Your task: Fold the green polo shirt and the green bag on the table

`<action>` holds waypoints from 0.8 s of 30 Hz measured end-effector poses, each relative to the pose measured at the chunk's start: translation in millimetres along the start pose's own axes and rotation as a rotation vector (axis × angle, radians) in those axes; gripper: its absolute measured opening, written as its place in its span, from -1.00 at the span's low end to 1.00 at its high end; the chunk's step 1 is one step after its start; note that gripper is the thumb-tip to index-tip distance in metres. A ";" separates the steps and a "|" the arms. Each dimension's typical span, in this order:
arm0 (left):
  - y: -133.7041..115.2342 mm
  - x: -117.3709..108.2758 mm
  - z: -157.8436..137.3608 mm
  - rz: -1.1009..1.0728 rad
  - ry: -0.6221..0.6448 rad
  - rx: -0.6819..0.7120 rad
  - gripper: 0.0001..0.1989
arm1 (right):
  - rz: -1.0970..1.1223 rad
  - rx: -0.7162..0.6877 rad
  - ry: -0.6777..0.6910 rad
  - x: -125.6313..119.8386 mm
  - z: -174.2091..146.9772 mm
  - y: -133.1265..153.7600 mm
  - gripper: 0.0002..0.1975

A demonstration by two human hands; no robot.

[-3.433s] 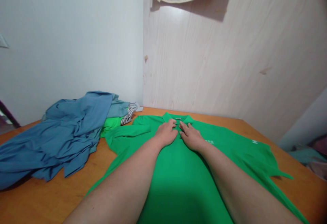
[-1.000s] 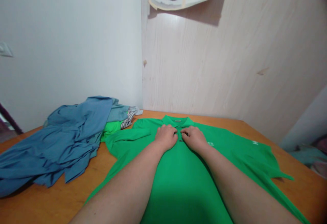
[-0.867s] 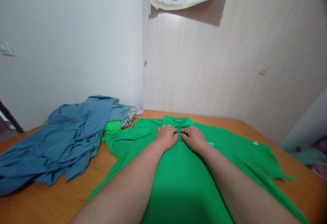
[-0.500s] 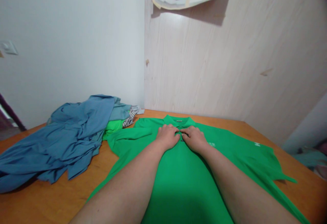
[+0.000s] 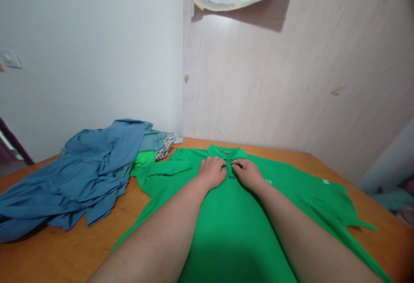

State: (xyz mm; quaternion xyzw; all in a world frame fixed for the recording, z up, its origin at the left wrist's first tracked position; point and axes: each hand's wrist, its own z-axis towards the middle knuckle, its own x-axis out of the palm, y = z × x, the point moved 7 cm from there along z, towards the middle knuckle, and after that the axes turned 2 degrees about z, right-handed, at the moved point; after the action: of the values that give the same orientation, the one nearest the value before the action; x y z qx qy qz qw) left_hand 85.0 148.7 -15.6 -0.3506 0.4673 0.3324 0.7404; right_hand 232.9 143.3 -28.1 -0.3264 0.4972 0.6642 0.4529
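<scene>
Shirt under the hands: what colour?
The shirt is green, with small white marks; best seen in the head view, the only one.

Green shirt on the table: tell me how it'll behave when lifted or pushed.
The green shirt will probably hang limp, as one sleeve lies softly folded. Pushed, it would likely ruck up, since it lies loosely spread on the table.
</scene>
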 end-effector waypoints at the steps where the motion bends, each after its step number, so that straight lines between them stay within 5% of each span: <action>1: -0.2 -0.8 -0.2 -0.002 -0.001 -0.001 -0.71 | 0.081 0.017 -0.024 -0.2 2.0 -5.0 -0.65; 8: -19.0 -12.2 -4.0 -0.072 -0.102 0.157 -0.72 | 0.316 0.046 -0.097 3.9 8.1 -20.3 -0.66; 14: -23.1 -2.9 -4.6 0.007 0.002 0.176 -0.75 | 0.333 0.057 -0.107 3.8 8.3 -21.1 -0.67; 24: -20.4 -1.6 -4.6 0.034 -0.008 0.118 -0.70 | -0.078 -0.033 0.085 3.6 -4.4 7.5 -0.60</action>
State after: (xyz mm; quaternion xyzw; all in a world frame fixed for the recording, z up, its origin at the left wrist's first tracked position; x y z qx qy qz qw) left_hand 99.0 133.8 -11.4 -0.2970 0.4891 0.3182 0.7558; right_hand 224.5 139.3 -29.9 -0.3809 0.4920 0.6395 0.4516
